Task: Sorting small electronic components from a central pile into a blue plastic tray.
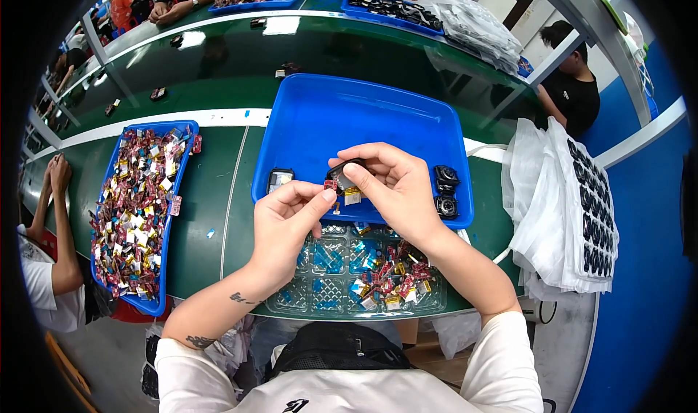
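Over the near part of a blue tray (349, 100), my two hands meet at one small assembly. My left hand (287, 220) pinches a small red circuit board (331, 185) between thumb and fingers. Closed on a black plastic casing (336, 171), my right hand (396, 187) has its thumb across the inner side. A silver and yellow battery (352, 195) hangs below the right thumb and seems wired to the board; the joint is hidden by fingers. Another casing (281, 179) lies at the tray's left side, and black square casings (446, 193) sit at its right.
A clear compartment tray (327, 286) below my hands holds several boards with batteries (396, 282). To the left stands a blue bin (166, 267) heaped with more. Stacked black parts in white sheets (567, 217) stand at right. Beyond runs a green conveyor (218, 71); co-workers sit around.
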The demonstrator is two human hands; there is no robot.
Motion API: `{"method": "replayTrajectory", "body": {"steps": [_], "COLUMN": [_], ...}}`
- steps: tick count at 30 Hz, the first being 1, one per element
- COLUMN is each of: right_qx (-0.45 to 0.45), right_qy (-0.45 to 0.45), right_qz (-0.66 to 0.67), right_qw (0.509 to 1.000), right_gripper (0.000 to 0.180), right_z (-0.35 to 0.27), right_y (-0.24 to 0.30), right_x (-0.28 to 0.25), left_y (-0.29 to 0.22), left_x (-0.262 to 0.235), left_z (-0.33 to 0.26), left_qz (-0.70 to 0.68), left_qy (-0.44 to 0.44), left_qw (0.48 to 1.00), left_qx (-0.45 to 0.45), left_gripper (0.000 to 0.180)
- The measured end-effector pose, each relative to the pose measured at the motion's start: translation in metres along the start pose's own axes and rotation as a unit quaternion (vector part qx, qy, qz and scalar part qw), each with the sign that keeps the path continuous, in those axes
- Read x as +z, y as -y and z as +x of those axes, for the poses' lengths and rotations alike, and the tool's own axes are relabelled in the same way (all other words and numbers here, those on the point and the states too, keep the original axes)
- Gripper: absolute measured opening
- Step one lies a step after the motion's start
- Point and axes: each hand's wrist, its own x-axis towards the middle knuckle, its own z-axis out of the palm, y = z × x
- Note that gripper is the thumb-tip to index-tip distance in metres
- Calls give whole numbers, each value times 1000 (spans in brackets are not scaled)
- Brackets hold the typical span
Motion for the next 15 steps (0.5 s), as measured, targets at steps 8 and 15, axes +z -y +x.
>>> {"method": "replayTrajectory", "body": {"steps": [8,15], "right_qx": [31,38], "right_qy": [9,12], "right_qz": [26,28], "right_qw": [999,999], "right_gripper": [17,11], "right_z": [1,4], "right_y": [1,5], "right_x": [-6,-5], "left_y": [-1,0], "left_x": [-2,7], "left_z": [2,0], "left_qz": [55,42], "left_qy": [19,40], "left_qw": [998,998], "left_qx": [7,32], "left_gripper": [18,17]}}
